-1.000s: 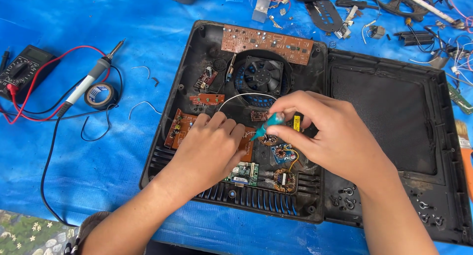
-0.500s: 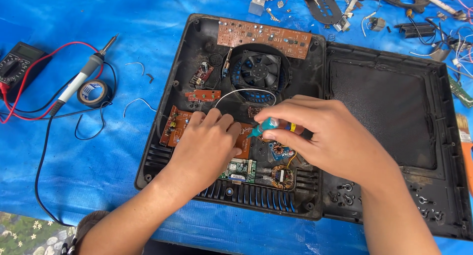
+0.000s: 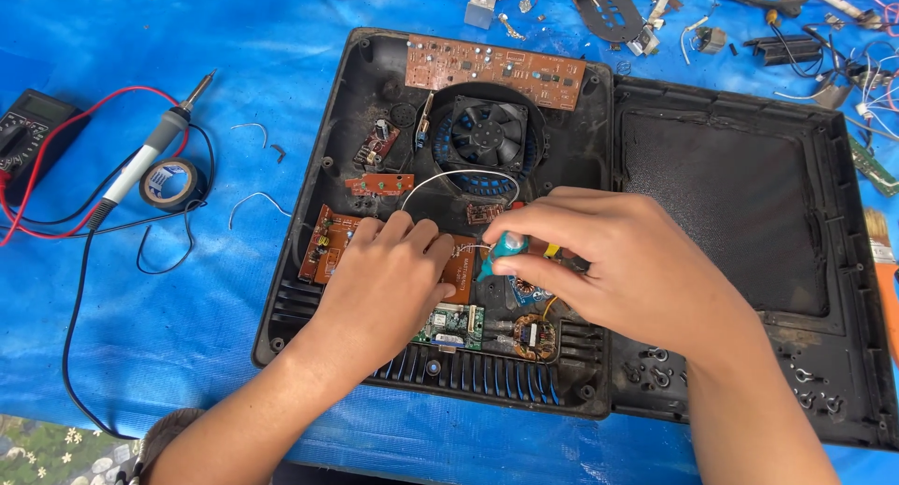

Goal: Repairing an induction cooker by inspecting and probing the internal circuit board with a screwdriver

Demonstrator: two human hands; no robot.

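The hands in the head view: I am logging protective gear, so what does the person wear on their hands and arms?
Nothing shows on either one. The left hand and the right hand are bare, with no gloves, rings or plasters visible. Both forearms are uncovered down to the lower edge of the picture, with no sleeve, watch or wrist strap in view. Fingernails are short and unpainted.

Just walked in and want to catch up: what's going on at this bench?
A person is bent over an opened black appliance casing on a blue sheet. The left hand presses flat on a brown circuit board inside it. The right hand pinches a small teal-handled tool, tip down at that board beside a black fan. A soldering iron and tape roll lie unused to the left.
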